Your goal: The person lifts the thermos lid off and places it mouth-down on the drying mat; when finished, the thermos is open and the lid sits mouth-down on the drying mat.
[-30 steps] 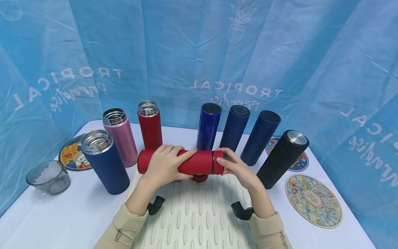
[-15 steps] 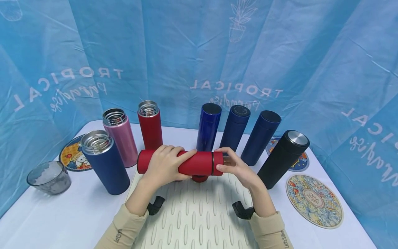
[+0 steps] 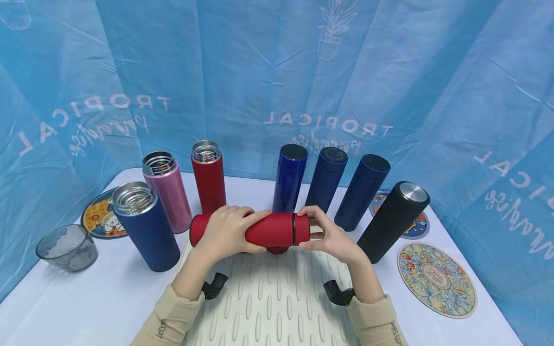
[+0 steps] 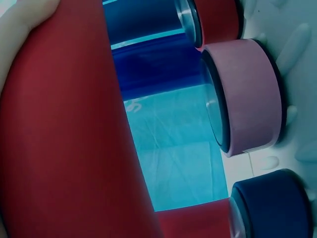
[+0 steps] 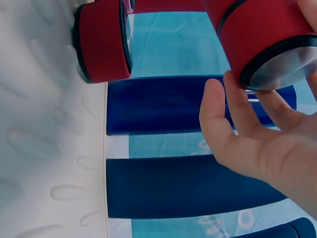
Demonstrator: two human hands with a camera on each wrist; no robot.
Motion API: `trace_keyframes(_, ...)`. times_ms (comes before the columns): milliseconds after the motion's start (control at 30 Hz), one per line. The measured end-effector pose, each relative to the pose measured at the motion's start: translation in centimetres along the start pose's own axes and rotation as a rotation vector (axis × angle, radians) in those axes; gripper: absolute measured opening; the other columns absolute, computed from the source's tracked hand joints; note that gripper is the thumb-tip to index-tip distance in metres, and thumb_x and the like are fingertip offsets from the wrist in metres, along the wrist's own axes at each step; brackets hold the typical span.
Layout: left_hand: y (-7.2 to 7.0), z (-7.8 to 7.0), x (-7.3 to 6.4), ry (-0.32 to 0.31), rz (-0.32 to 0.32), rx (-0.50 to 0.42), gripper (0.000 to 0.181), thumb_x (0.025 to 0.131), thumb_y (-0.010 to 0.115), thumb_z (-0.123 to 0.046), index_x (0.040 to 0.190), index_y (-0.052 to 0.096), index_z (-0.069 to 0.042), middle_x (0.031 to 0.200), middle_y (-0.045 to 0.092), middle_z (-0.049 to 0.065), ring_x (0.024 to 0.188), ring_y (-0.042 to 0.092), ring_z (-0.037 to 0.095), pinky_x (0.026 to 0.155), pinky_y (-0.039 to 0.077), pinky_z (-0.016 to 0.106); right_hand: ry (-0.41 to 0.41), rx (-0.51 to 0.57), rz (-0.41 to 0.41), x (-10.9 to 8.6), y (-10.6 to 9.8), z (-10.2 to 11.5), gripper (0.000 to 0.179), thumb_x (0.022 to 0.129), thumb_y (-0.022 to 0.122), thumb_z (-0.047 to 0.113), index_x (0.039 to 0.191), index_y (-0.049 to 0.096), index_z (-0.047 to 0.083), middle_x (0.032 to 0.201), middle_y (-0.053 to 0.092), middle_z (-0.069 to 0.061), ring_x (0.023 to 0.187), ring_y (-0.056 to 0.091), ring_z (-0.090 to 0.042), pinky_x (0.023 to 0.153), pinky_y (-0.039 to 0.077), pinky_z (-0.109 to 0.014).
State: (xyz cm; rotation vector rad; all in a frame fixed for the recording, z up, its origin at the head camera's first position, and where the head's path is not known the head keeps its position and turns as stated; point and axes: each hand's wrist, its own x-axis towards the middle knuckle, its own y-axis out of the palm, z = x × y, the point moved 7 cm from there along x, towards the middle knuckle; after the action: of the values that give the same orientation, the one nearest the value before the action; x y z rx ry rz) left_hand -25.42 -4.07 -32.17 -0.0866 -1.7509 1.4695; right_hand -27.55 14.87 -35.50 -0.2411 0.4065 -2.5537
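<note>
Left hand (image 3: 228, 229) grips red bottle (image 3: 274, 229) above mat (image 3: 273, 300)'s far end; right hand (image 3: 331, 240) pinches bottle cap (image 3: 301, 229). Bare mat separates forearms (image 3: 192, 276). Left wrist view alone shows blue cap (image 4: 275, 206) on mat.

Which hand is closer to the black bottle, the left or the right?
Right: the right hand is just left of the black bottle; the left hand is farther left, gripping the sideways red bottle.

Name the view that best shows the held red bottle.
Head: the red bottle shows end to end, partly behind the left hand. Left wrist shows only its body; right wrist, mainly its lid.
</note>
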Motion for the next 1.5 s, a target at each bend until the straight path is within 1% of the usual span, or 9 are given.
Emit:
trace_keyframes(133, -0.1, 0.1, 0.0, 0.004, -0.015, 0.012, 0.072, 0.056, 0.079, -0.056, 0.12, 0.061, -0.027, 0.092, 0.065, 0.003, 0.077, 0.062, 0.02, 0.072, 0.051, 0.038, 0.019, 0.014, 0.009, 0.0, 0.0, 0.0, 0.072, 0.076, 0.072, 0.01, 0.133, 0.03, 0.018, 0.134, 0.035, -0.011, 0.117, 0.043, -0.034, 0.085, 0.049, -0.04)
trace_keyframes(267, -0.3, 0.0, 0.1, 0.018, -0.04, 0.039, 0.072, 0.055, 0.079, -0.056, 0.119, 0.061, -0.027, 0.092, 0.064, 0.003, 0.077, 0.062, 0.02, 0.072, 0.051, 0.038, 0.111, 0.047, 0.012, -0.1, -0.2, -0.5, 0.072, 0.085, 0.064, 0.022, 0.141, 0.019, 0.024, 0.139, 0.028, -0.015, 0.118, 0.044, -0.035, 0.087, 0.048, -0.047)
trace_keyframes(367, -0.5, 0.0, 0.1, 0.027, -0.058, 0.045, 0.072, 0.055, 0.08, -0.055, 0.119, 0.061, -0.027, 0.092, 0.064, 0.003, 0.077, 0.062, 0.021, 0.072, 0.05, 0.038, 0.216, 0.061, -0.027, -0.2, -0.6, -1.3, 0.057, 0.092, 0.05, 0.039, 0.14, 0.024, 0.021, 0.133, 0.039, -0.017, 0.109, 0.052, -0.032, 0.086, 0.048, -0.05)
trace_keyframes(433, -0.6, -0.1, 0.0, 0.038, -0.072, 0.043, 0.072, 0.055, 0.081, -0.053, 0.119, 0.061, -0.027, 0.092, 0.064, 0.003, 0.078, 0.062, 0.021, 0.073, 0.05, 0.039, 0.274, 0.061, -0.048, -0.3, -0.7, -1.8, 0.054, 0.094, 0.042, 0.047, 0.136, 0.031, 0.015, 0.121, 0.05, -0.017, 0.098, 0.059, -0.028, 0.083, 0.049, -0.049)
trace_keyframes(567, -0.7, -0.3, 0.0, 0.067, -0.09, 0.043, 0.072, 0.054, 0.082, -0.051, 0.119, 0.061, -0.026, 0.092, 0.064, 0.004, 0.079, 0.062, 0.022, 0.074, 0.05, 0.04, 0.325, 0.037, -0.044, -0.2, -0.6, -2.3, 0.055, 0.095, 0.038, 0.049, 0.128, 0.041, 0.006, 0.101, 0.06, -0.013, 0.08, 0.063, -0.022, 0.077, 0.051, -0.046)
trace_keyframes(733, -0.8, -0.5, 0.0, 0.085, -0.093, 0.055, 0.072, 0.055, 0.081, -0.052, 0.12, 0.061, -0.026, 0.093, 0.064, 0.004, 0.08, 0.062, 0.023, 0.075, 0.05, 0.04, 0.308, 0.072, -0.017, -0.2, -0.5, -2.3, 0.05, 0.095, 0.043, 0.043, 0.126, 0.041, 0.003, 0.098, 0.061, -0.011, 0.079, 0.063, -0.022, 0.077, 0.051, -0.044)
trace_keyframes(1000, -0.9, -0.7, 0.0, 0.101, -0.097, 0.069, 0.071, 0.055, 0.082, -0.051, 0.119, 0.062, -0.027, 0.095, 0.064, 0.005, 0.081, 0.062, 0.023, 0.076, 0.05, 0.04, 0.252, 0.151, 0.029, -0.1, -0.6, -2.2, 0.049, 0.091, 0.048, 0.033, 0.129, 0.037, 0.002, 0.114, 0.052, -0.016, 0.09, 0.058, -0.023, 0.081, 0.049, -0.043)
trace_keyframes(1267, -0.9, -0.8, 0.1, 0.097, -0.08, 0.074, 0.072, 0.055, 0.082, -0.051, 0.12, 0.062, -0.027, 0.096, 0.064, 0.005, 0.082, 0.062, 0.024, 0.077, 0.05, 0.04, 0.156, 0.163, 0.055, -0.5, -0.6, -1.6, 0.053, 0.086, 0.056, 0.023, 0.132, 0.032, 0.009, 0.123, 0.045, -0.02, 0.105, 0.051, -0.029, 0.085, 0.046, -0.052)
trace_keyframes(1500, -0.9, -0.7, 0.0, 0.09, -0.075, 0.069, 0.073, 0.054, 0.083, -0.051, 0.12, 0.062, -0.027, 0.096, 0.064, 0.005, 0.083, 0.062, 0.024, 0.077, 0.05, 0.04, 0.13, 0.177, 0.062, -0.4, -0.4, -1.3, 0.062, 0.081, 0.063, 0.015, 0.132, 0.029, 0.011, 0.132, 0.036, -0.018, 0.109, 0.051, -0.031, 0.087, 0.045, -0.056)
